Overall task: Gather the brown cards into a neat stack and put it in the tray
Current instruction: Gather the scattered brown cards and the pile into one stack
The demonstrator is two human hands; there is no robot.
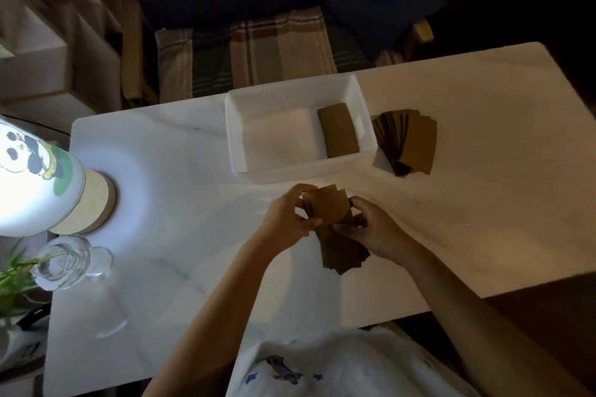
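Both of my hands hold an uneven bunch of brown cards (332,213) just above the white table, in front of the tray. My left hand (287,219) grips the bunch's left side and my right hand (377,229) its right side. Some cards (345,255) of the bunch splay out toward me under my right hand. The white rectangular tray (235,135) stands beyond my hands. A neat brown stack (338,134) lies at its right end. A fanned spread of brown cards (408,140) rests on the table right of the tray.
A lit lamp with a panda picture (35,177) stands at the table's left on a round base. Near it are a clear glass vase (64,263) and green leaves (13,274). A chair with a plaid cushion (258,55) sits behind the table (483,203).
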